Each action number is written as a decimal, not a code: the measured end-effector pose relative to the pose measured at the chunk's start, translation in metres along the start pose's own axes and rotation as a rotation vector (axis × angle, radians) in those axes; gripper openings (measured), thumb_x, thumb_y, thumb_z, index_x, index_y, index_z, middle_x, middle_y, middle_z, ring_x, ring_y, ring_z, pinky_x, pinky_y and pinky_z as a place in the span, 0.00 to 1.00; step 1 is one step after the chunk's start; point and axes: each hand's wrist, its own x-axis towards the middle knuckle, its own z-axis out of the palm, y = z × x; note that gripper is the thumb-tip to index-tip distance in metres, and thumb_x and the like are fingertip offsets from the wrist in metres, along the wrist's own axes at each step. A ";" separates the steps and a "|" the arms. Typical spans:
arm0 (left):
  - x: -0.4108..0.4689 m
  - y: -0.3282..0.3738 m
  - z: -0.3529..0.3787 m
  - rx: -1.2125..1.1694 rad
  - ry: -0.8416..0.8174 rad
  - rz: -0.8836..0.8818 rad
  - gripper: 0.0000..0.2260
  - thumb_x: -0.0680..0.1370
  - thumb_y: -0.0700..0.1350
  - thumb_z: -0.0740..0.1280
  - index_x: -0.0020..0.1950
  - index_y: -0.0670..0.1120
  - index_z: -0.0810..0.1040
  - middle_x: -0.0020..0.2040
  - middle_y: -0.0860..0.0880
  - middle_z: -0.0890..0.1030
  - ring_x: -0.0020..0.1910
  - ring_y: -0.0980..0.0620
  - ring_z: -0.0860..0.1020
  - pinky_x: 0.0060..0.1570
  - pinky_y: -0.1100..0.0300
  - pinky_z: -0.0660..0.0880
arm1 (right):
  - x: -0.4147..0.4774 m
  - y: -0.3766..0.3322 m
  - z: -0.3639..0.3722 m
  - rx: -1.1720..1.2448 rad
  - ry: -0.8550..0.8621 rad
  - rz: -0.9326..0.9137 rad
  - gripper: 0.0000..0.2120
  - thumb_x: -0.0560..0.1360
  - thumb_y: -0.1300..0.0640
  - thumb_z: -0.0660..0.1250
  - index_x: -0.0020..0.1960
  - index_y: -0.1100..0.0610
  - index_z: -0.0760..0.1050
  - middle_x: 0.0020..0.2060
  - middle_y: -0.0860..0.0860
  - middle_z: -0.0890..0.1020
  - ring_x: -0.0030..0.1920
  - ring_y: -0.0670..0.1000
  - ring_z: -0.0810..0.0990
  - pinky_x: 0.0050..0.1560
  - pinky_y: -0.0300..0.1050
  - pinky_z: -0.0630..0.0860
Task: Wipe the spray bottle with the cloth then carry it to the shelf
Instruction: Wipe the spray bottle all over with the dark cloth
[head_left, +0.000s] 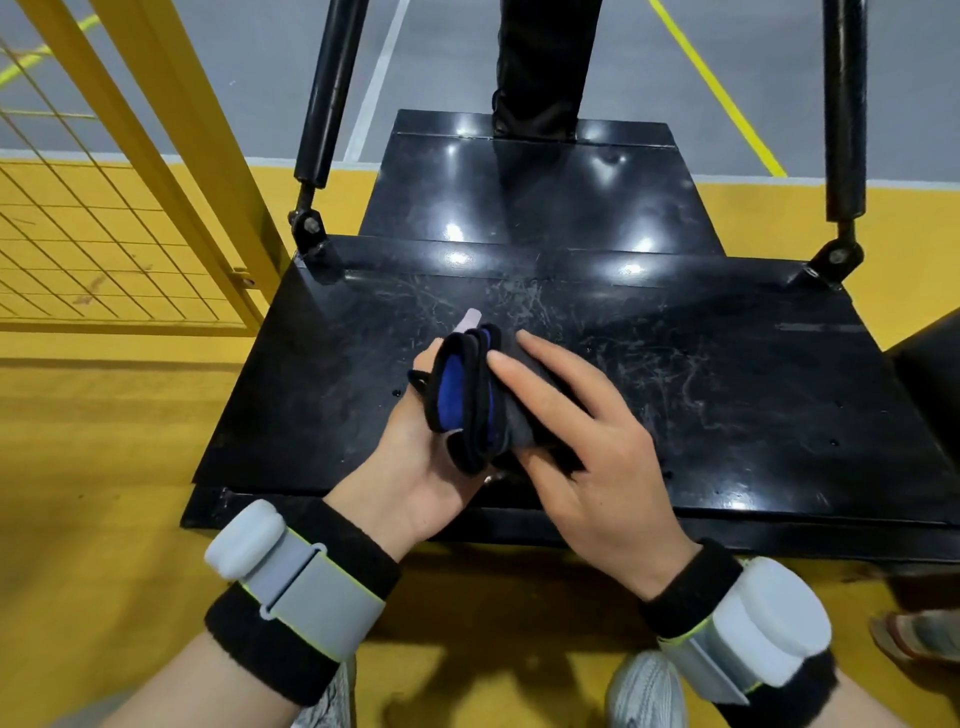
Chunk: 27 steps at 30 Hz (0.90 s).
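Left hand (410, 467) is gripping the spray bottle (471, 318), mostly hidden inside the folded cloth (462, 410), above the tabletop (727, 389), while right hand (597, 467) is pressing the cloth flat-fingered, probably to wipe.

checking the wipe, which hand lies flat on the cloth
The right hand; its straight fingers rest on the cloth, while the left hand holds it from below.

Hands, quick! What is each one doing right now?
Left hand: curled round the folded cloth, holding it.
Right hand: open, straight fingers pressing on the cloth.
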 end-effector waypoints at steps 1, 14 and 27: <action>0.000 -0.001 0.002 0.033 0.022 0.027 0.16 0.72 0.57 0.71 0.42 0.45 0.89 0.43 0.45 0.87 0.38 0.49 0.87 0.36 0.58 0.83 | 0.000 0.002 -0.001 0.010 0.025 0.031 0.31 0.74 0.69 0.71 0.75 0.51 0.73 0.73 0.51 0.75 0.74 0.50 0.73 0.74 0.48 0.70; 0.006 -0.001 0.006 0.120 0.165 0.014 0.22 0.85 0.57 0.55 0.58 0.44 0.83 0.49 0.42 0.87 0.42 0.46 0.85 0.40 0.55 0.82 | 0.002 0.005 -0.001 0.039 -0.006 0.135 0.28 0.78 0.63 0.70 0.76 0.50 0.72 0.72 0.49 0.76 0.73 0.46 0.73 0.74 0.42 0.69; 0.012 -0.004 0.003 0.223 0.107 0.081 0.20 0.85 0.59 0.58 0.58 0.48 0.83 0.48 0.47 0.87 0.41 0.52 0.86 0.38 0.57 0.82 | 0.009 0.007 -0.008 0.221 0.116 0.355 0.16 0.81 0.56 0.69 0.68 0.48 0.79 0.58 0.37 0.85 0.62 0.37 0.81 0.61 0.36 0.75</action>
